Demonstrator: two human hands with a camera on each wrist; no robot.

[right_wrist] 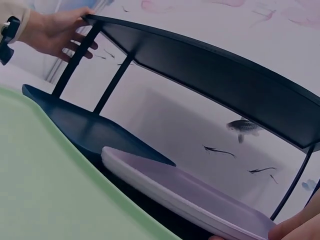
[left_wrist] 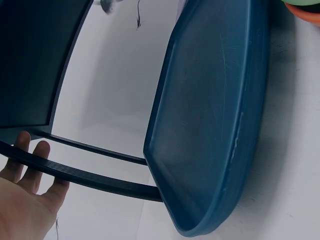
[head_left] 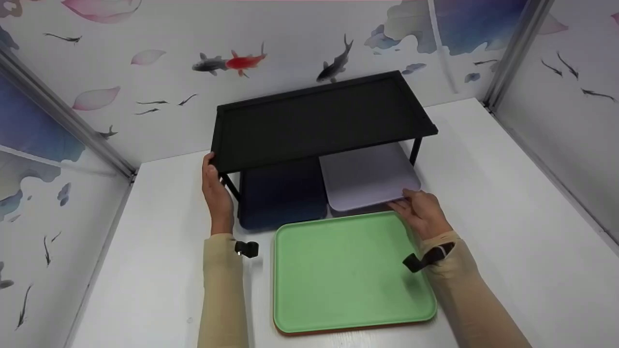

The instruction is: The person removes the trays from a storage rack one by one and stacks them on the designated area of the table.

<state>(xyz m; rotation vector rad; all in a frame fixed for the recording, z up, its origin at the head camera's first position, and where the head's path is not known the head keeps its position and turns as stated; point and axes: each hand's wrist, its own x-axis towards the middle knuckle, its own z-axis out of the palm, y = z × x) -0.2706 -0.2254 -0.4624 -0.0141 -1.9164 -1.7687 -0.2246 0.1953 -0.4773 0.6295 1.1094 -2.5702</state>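
Two tan sleeves (head_left: 225,290) reach in over the white table (head_left: 145,270), a black strap (head_left: 428,257) at each wrist, and between them, toward the table's near edge, lies a light green tray (head_left: 353,270) with the rim of an orange tray (head_left: 338,330) peeping out beneath it. Just past the green tray's far right corner I see the right hand (head_left: 425,212) pinching the near right corner of a lavender tray (head_left: 367,179), thumb above and fingers below. That tray sits under the right half of a black stand (head_left: 319,121), and a dark strip shows below its near edge; whether it is shadow or another surface, I cannot tell. Left of it, beneath the stand's left half, rests a dark blue tray (head_left: 283,198). The left hand (head_left: 218,198) is mostly unfolded, fingers apart, touching the stand's near left corner and the leg (left_wrist: 100,180) below it, without wrapping round either. The stand's flat top reaches back toward the table's far edge, where a white wall (head_left: 290,29) rises, painted with petals and fish, one of them red (head_left: 246,61). Metal posts (head_left: 515,53) stand at the table's far left and far right corners.
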